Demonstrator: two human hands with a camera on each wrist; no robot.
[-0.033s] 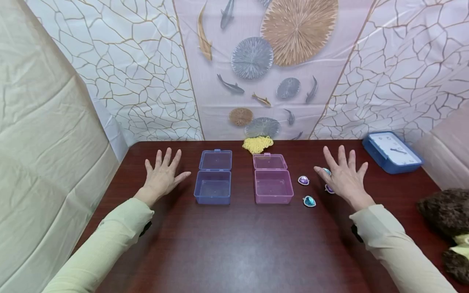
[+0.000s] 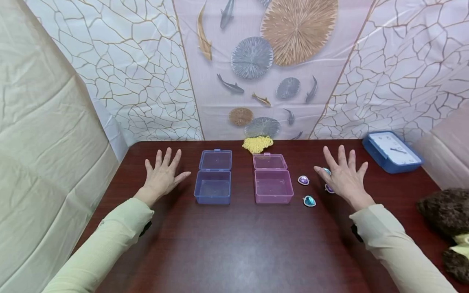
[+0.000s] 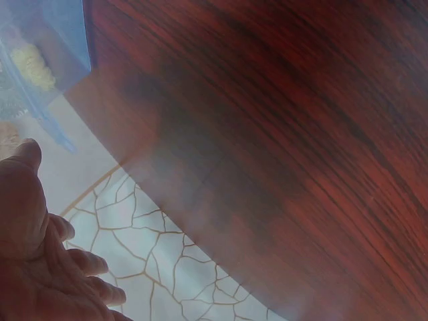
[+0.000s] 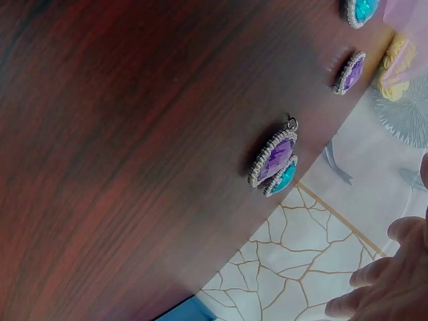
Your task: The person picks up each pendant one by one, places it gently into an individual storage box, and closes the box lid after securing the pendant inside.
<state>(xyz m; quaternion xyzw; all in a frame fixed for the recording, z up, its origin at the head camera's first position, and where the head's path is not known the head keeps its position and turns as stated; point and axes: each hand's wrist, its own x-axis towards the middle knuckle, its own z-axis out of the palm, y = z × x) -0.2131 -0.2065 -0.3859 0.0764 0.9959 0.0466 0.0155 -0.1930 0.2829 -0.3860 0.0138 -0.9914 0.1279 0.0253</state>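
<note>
My left hand (image 2: 160,177), fingers spread, hovers over the table to the left of a blue see-through box (image 2: 213,188) whose lid is tipped back. Beside that box stands a pink see-through box (image 2: 273,187), its lid tipped back too. My right hand (image 2: 344,179) is spread above the table, holding nothing. Partly under it in the head view lie a purple gem pendant (image 4: 275,160) and a teal gem pendant (image 4: 284,176). Between the pink box and that hand lie another purple pendant (image 2: 303,180) and another teal pendant (image 2: 309,201), all with pale beaded rims.
Yellow yarn (image 2: 257,144) lies at the table's back edge behind the pink box. A blue clock (image 2: 393,151) rests at the back right. Something brown and furry (image 2: 445,211) sits at the right edge. Patterned cloth (image 2: 154,73) hangs behind the table (image 2: 220,244).
</note>
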